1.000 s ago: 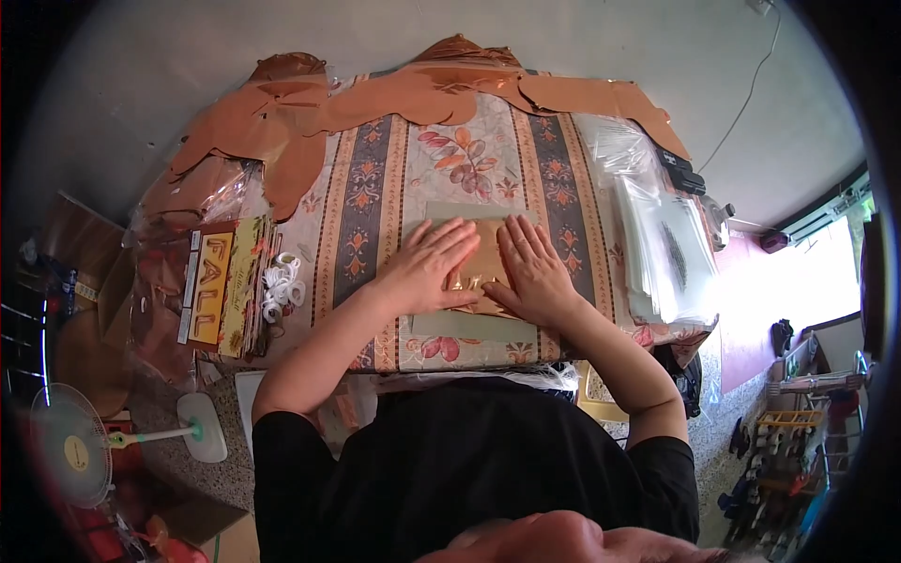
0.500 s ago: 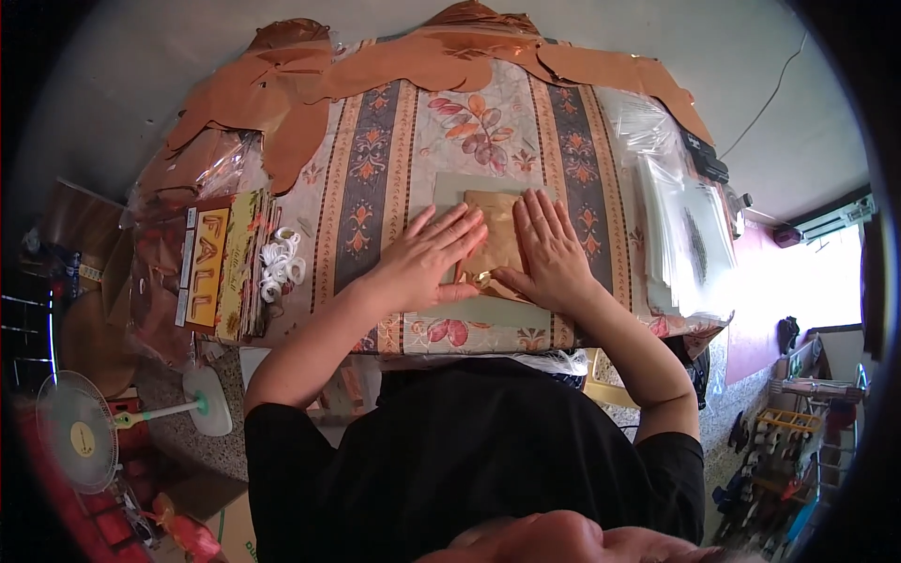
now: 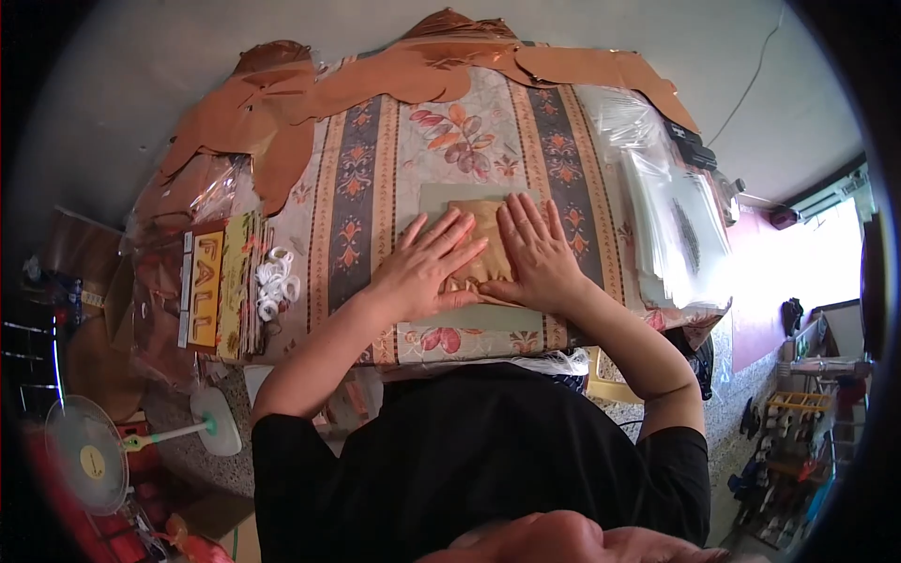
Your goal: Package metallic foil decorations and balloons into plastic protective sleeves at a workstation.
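A flat brown piece (image 3: 481, 246) with a shiny, wrinkled, film-like surface lies on a thin grey-green board (image 3: 435, 199) near the table's front edge. My left hand (image 3: 429, 266) presses flat over its left side, fingers spread. On its right side rests my right hand (image 3: 542, 261), palm down, fingers stretched out and the thumb reaching towards the left thumb. Both hands hide the side edges of the brown piece. Whether it is a wrapped card or a filled pouch I cannot tell.
A patterned cloth (image 3: 460, 141) covers the table. Large brown cut-out shapes (image 3: 282, 117) line its far edge. At left lie a stack of printed signs (image 3: 204, 286) and white cord coils (image 3: 276, 281); at right, clear plastic sleeves (image 3: 671, 225). A fan (image 3: 86, 455) stands at lower left.
The view has shifted slightly. Wrinkles and shine on the brown piece look different near my thumbs, and my left fingers are spread a little more. Both hands stay pressed on it.
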The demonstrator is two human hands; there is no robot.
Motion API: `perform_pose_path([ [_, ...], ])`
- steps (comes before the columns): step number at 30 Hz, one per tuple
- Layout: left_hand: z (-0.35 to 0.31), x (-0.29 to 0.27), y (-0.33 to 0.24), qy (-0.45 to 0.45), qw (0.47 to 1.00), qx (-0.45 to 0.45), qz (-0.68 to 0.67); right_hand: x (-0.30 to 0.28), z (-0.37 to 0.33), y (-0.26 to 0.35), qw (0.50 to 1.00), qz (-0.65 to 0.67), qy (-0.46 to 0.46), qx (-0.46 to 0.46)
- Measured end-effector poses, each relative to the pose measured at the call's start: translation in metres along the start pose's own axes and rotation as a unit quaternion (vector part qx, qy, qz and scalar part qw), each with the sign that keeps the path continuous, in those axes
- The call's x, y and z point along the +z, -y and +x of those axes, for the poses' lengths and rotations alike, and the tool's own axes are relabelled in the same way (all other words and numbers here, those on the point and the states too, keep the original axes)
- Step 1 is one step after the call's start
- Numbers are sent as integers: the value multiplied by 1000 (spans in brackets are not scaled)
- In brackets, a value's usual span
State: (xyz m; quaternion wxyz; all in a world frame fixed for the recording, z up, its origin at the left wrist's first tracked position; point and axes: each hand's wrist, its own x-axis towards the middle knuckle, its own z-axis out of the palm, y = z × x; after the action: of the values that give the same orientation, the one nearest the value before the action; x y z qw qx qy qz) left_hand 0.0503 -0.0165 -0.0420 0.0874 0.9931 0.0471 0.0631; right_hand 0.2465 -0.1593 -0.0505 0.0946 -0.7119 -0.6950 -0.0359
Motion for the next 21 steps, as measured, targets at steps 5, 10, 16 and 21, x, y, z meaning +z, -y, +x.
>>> perform_pose_path([
  [5, 0, -4, -3, -8, 1000, -7, -20, 5, -2, -3, 998, 53, -21, -10],
  [10, 2, -3, -1, -11, 998, -22, -57, -8, 2, -43, 844, 497, -136, 147],
  [16, 13, 0, -10, -37, 997, -45, -49, -20, -6, -45, 962, 233, -106, 93],
  [21, 19, 7, -15, -44, 997, -40, -41, -11, 4, -20, 991, 109, -73, 36],
])
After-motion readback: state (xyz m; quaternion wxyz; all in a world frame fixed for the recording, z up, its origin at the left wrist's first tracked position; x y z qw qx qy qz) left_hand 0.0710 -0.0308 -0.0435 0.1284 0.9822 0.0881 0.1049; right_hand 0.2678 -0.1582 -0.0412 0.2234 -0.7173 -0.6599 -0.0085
